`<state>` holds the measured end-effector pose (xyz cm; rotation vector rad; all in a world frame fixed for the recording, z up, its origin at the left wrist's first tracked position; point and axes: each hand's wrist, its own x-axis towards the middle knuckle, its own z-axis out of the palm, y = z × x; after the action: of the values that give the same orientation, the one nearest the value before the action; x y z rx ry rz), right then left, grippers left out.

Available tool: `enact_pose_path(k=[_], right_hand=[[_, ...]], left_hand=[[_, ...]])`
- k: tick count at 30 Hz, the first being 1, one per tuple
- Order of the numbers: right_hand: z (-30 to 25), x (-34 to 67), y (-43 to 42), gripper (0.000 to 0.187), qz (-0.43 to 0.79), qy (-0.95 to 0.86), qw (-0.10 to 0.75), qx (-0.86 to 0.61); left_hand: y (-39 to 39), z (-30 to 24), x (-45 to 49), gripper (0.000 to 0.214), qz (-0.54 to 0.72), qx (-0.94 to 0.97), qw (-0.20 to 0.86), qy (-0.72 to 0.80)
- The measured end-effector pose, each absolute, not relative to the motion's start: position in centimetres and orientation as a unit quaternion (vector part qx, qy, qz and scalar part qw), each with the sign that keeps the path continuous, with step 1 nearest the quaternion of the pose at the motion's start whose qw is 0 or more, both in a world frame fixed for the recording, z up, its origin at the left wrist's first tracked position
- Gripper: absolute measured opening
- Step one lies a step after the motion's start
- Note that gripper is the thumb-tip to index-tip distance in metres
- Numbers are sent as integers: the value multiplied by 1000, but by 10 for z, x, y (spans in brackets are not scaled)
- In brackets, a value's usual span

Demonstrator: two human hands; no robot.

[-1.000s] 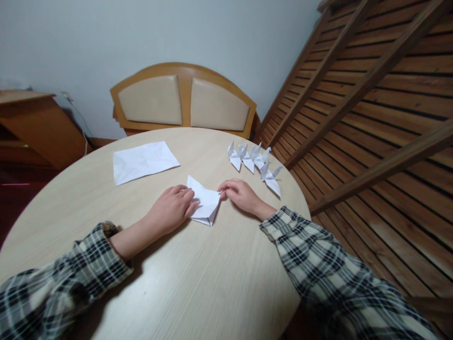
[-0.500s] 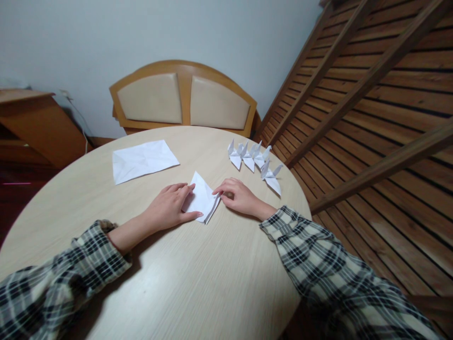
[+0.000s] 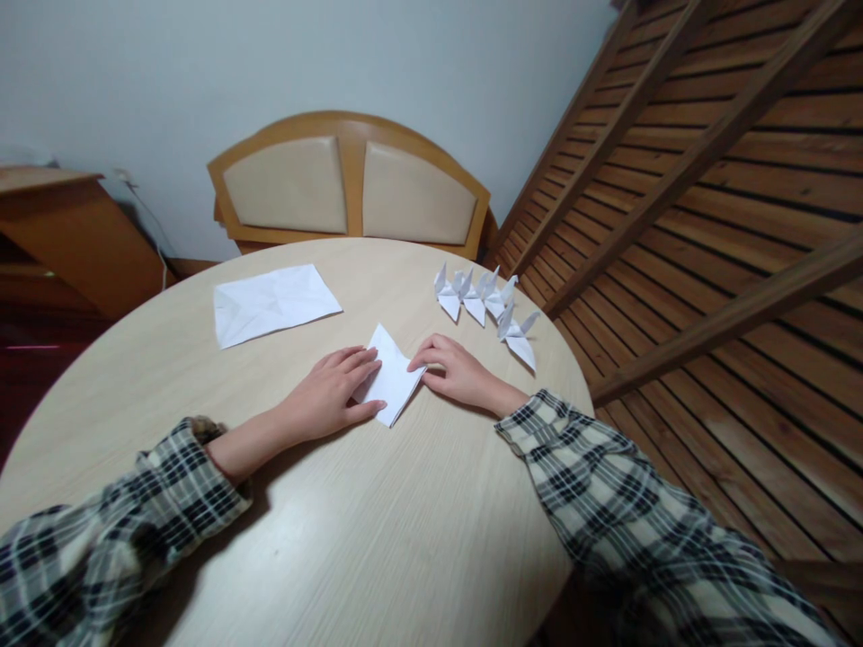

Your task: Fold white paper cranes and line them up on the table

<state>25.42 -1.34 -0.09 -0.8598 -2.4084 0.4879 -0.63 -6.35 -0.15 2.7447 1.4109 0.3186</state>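
Note:
A folded white sheet of paper (image 3: 395,379), roughly diamond-shaped with layered edges, lies at the middle of the table. My left hand (image 3: 330,388) rests over its left side, the thumb on the lower edge and the fingers stretched out across the upper left, thumb and fingers apart. At the right corner, my right hand (image 3: 455,371) pinches the folded paper between thumb and fingertips. The paper's left corner is hidden beneath my left hand.
On the round light wood table (image 3: 337,557), a larger creased white sheet (image 3: 276,304) lies at the back left. Several white paper cranes (image 3: 518,340) stand at the back right. A wooden headboard with padded panels (image 3: 293,189) is behind; a slatted wooden structure (image 3: 674,225) rises at right.
The folded paper's right side has closed flatter, its loose layers coming together under my right fingers. My left fingers have shifted slightly further onto the paper.

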Motion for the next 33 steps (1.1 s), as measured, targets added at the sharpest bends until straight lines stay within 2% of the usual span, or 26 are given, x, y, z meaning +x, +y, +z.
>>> enact_pose_path(k=[9,14,22,33], right_hand=[[5,254,-16,14,181,-894,258,-319],[6,254,-16,14,186,-896,255,-312],[-1,253,-10,25,188,-900,244,-308],[-10,246,-9,20,138,-892,256,-346]], left_hand=[[-66,-3,-5,81,116,888,40,444],[-66,-5,-6,82,118,888,45,443],[-67,-5,-6,82,97,889,50,444],[-66,-9,-2,81,115,890,48,438]])
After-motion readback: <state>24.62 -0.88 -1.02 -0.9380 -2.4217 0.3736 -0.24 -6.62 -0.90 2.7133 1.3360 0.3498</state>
